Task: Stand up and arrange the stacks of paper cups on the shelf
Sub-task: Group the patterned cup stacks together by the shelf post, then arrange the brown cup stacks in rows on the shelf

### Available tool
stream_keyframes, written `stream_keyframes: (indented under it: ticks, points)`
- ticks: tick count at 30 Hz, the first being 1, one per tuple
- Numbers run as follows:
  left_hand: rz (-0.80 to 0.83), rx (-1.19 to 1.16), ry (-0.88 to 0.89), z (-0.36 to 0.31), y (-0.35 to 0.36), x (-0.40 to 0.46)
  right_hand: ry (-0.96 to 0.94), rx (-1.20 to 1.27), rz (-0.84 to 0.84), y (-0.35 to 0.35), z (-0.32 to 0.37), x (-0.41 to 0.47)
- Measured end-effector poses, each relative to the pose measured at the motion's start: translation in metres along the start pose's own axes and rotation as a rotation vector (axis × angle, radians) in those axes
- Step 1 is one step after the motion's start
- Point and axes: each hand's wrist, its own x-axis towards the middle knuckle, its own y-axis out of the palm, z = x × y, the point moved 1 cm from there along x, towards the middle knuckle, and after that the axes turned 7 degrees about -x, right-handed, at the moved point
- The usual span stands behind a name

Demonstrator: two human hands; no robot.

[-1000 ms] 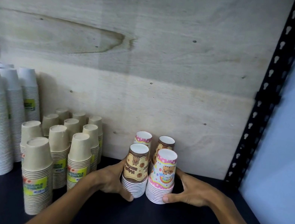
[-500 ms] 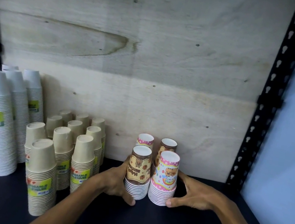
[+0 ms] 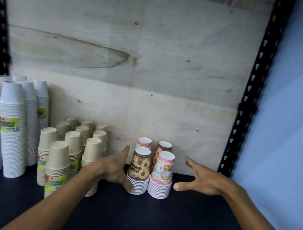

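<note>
Both my hands off printed cup stacks (image 3: 149, 172) since half second ago: left hand (image 3: 115, 167) beside them, right hand (image 3: 203, 179) apart, each grip spread, empty. Stacks upright on shelf (image 3: 147, 225). Grouping looks finished; next, check alignment.

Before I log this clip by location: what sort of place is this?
Probably a stockroom or shop storage rack. A slotted black metal upright frames a plywood back panel, and bulk stacks of white cups, kraft cups and printed party cups stand sorted on the dark shelf.

left hand (image 3: 115, 167) spread, right hand (image 3: 203, 179) spread
</note>
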Motion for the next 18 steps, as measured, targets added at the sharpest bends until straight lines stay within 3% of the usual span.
stream_keyframes:
  ticks: [11,18]
  points:
    - [-0.093,-0.118,0.139,-0.026,-0.060,-0.079,-0.149,0.030,-0.247,-0.019,0.066,-0.039]
    - [-0.215,-0.189,0.179,0.004,-0.113,-0.119,-0.210,0.167,-0.232,-0.009,0.110,-0.027]
